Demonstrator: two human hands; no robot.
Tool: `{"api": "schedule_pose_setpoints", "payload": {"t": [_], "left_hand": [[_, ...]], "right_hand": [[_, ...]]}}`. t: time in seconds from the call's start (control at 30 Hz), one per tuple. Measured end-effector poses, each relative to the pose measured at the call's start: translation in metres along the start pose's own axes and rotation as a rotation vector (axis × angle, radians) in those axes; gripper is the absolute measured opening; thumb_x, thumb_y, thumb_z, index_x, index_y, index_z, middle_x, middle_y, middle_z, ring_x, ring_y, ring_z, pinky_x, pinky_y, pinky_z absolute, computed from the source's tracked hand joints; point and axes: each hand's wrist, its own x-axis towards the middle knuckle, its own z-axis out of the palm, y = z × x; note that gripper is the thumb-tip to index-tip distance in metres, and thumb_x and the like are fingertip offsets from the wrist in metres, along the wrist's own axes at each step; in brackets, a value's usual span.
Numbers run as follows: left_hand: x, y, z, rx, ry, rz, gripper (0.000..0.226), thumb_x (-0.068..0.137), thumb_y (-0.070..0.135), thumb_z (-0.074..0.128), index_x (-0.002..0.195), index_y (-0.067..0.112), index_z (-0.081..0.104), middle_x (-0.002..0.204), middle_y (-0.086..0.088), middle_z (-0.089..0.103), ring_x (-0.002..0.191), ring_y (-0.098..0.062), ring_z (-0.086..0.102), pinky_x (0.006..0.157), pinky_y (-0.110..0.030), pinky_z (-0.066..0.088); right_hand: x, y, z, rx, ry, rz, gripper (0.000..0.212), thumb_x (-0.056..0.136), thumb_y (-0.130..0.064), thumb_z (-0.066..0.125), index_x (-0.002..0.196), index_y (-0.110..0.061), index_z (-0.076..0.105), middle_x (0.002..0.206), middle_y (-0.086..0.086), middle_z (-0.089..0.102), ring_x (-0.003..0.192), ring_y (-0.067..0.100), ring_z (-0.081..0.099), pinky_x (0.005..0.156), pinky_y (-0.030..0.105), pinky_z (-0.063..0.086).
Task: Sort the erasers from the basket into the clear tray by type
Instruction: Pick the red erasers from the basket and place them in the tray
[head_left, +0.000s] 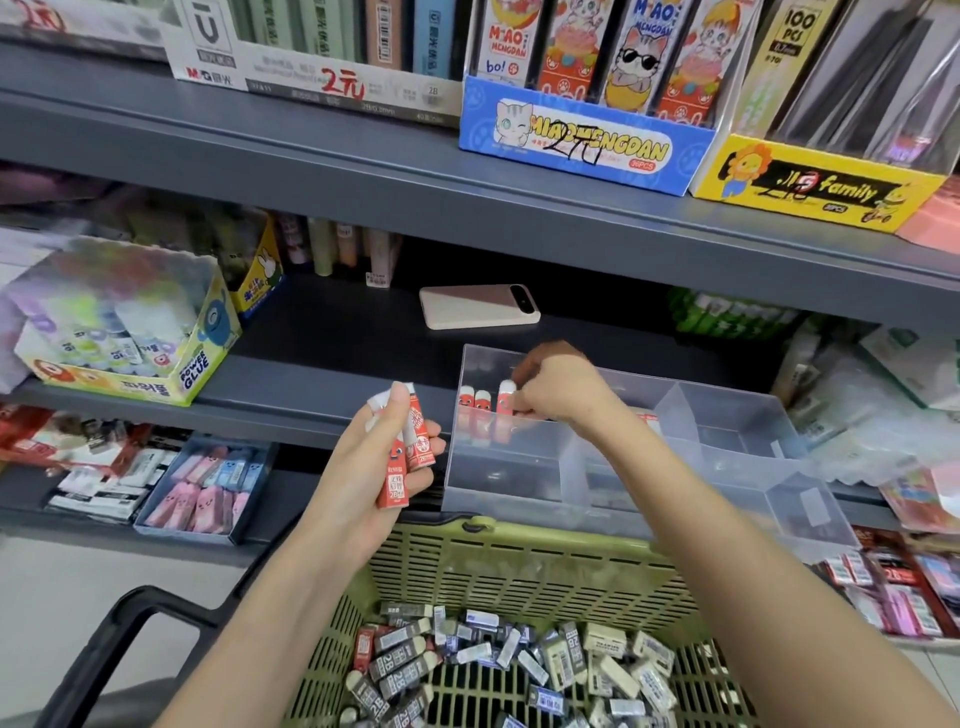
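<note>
Head view: the left hand is raised in front of the shelf, with its fingers and thumb curled round a small bunch of red-sleeved erasers. They stand roughly upright in the grip, white ends up.

The right hand reaches over the wall of the clear tray into its rear left compartment. Its fingers are bent and pinch a red eraser, which stands on end. Just left of it in the same compartment, two more red erasers stand upright side by side. How many compartments the tray has in all is hard to tell through the clear dividers.

The tray sits at the front edge of the shelf, just above the far rim of the green basket. The basket is nearest the camera, below both forearms. Its bottom is covered with loose erasers in grey, black, white and a few red sleeves, lying in a jumble. A black handle shows at its left.

A pale phone lies flat on the shelf behind the tray, and a box of glue stands well to the left.
</note>
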Motion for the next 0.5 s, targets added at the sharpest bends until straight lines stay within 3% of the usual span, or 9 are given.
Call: {"api": "schedule_pose_setpoints", "payload": {"t": [0.03, 0.1, 0.2, 0.3, 0.4, 0.47, 0.5], "left_hand": [[0.000, -0.001, 0.000, 0.005, -0.005, 0.003, 0.052, 0.064, 0.051, 0.068, 0.101, 0.016, 0.058, 0.071, -0.005, 0.069, 0.056, -0.009, 0.063, 0.036, -0.016, 0.039], [0.001, -0.003, -0.002, -0.014, -0.018, 0.005, 0.052, 0.067, 0.051, 0.066, 0.102, 0.014, 0.058, 0.072, -0.006, 0.069, 0.056, -0.009, 0.062, 0.037, -0.016, 0.039], [0.002, -0.003, -0.008, -0.147, -0.070, -0.010, 0.047, 0.074, 0.046, 0.065, 0.103, 0.010, 0.055, 0.074, -0.007, 0.066, 0.059, -0.010, 0.060, 0.036, -0.015, 0.038], [0.001, -0.003, -0.009, -0.159, -0.072, -0.003, 0.039, 0.076, 0.042, 0.065, 0.100, 0.012, 0.057, 0.075, -0.008, 0.066, 0.061, -0.011, 0.061, 0.036, -0.015, 0.038], [-0.003, -0.002, -0.004, -0.054, -0.065, 0.013, 0.042, 0.072, 0.045, 0.067, 0.100, 0.015, 0.062, 0.078, -0.008, 0.067, 0.061, -0.012, 0.064, 0.039, -0.016, 0.043], [-0.005, 0.000, 0.000, -0.013, -0.079, 0.023, 0.051, 0.066, 0.049, 0.070, 0.101, 0.013, 0.063, 0.078, -0.007, 0.068, 0.061, -0.012, 0.064, 0.039, -0.016, 0.043], [-0.005, 0.000, 0.001, 0.009, -0.084, 0.030, 0.054, 0.064, 0.051, 0.071, 0.101, 0.012, 0.063, 0.077, -0.007, 0.068, 0.061, -0.011, 0.064, 0.039, -0.015, 0.043]], "right_hand": [[0.003, -0.005, -0.001, -0.127, -0.037, 0.010, 0.012, 0.076, -0.002, 0.058, 0.064, -0.003, 0.056, 0.062, 0.011, 0.054, 0.066, 0.032, 0.055, 0.046, 0.020, 0.044], [0.009, -0.011, -0.002, -0.322, -0.091, 0.031, 0.024, 0.078, -0.006, 0.055, 0.057, -0.010, 0.044, 0.057, 0.003, 0.042, 0.052, 0.020, 0.043, 0.038, 0.019, 0.028], [0.012, -0.017, 0.002, -0.453, -0.148, 0.004, 0.020, 0.083, -0.008, 0.053, 0.063, -0.007, 0.048, 0.061, 0.004, 0.044, 0.049, 0.017, 0.041, 0.042, 0.021, 0.031], [0.006, -0.019, 0.000, -0.451, -0.145, -0.055, 0.014, 0.086, -0.006, 0.050, 0.072, -0.004, 0.054, 0.077, 0.013, 0.050, 0.068, 0.027, 0.046, 0.050, 0.023, 0.039], [-0.009, -0.014, -0.009, -0.259, 0.051, -0.130, 0.021, 0.088, -0.008, 0.050, 0.096, -0.001, 0.067, 0.090, 0.013, 0.064, 0.082, 0.027, 0.058, 0.077, 0.029, 0.052], [-0.027, -0.013, -0.010, 0.066, 0.143, -0.232, 0.023, 0.090, -0.016, 0.052, 0.093, -0.002, 0.069, 0.086, 0.013, 0.069, 0.075, 0.025, 0.058, 0.082, 0.035, 0.052], [-0.038, -0.016, -0.010, 0.269, 0.100, -0.279, 0.023, 0.091, -0.020, 0.054, 0.089, -0.003, 0.070, 0.081, 0.013, 0.070, 0.070, 0.023, 0.058, 0.080, 0.037, 0.053]]}}
